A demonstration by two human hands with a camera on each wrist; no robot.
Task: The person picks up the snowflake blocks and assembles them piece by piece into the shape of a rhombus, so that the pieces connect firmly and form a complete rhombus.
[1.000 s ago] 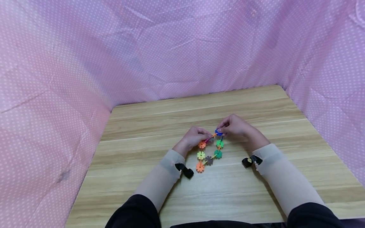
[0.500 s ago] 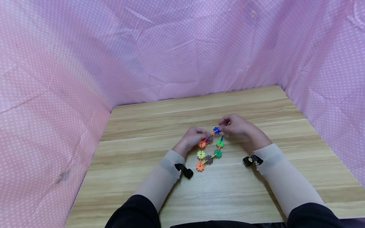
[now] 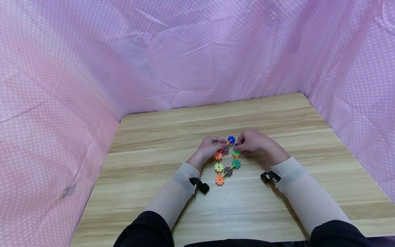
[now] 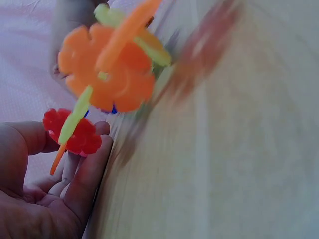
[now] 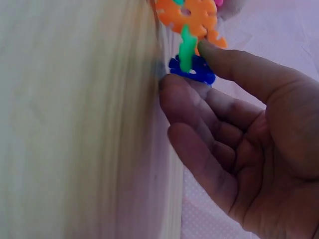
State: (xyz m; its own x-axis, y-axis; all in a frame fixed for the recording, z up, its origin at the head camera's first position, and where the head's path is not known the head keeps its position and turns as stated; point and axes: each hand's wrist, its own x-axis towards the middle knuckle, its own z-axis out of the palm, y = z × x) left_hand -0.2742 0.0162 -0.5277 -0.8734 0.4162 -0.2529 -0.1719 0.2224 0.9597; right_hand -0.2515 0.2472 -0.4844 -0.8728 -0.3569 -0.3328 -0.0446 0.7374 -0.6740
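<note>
A chain of flower-shaped interlocking plastic discs (image 3: 218, 167) forms a loop over the table, its discs orange, yellow, green, grey and blue. At the upper left of the loop, my left hand (image 3: 210, 148) pinches the chain by the magenta and grey discs; its fingertips are partly hidden behind a red-looking disc (image 4: 75, 132) in the left wrist view. On the other side, my right hand (image 3: 253, 141) pinches a dark blue disc (image 5: 194, 69) just above the light green disc (image 3: 236, 153). The bright blue disc (image 3: 231, 139) stands at the chain's top, apart from the right fingers.
The wood-grain table (image 3: 172, 137) extends around both hands. Pink dotted cloth (image 3: 191, 51) hangs behind it and along its sides. Black wrist cameras (image 3: 200, 185) are strapped over the beige sleeves.
My right hand has let go of the bright blue disc and moved down to the dark blue one by the green disc. The loop's lower part has shifted slightly right. My left hand stays put.
</note>
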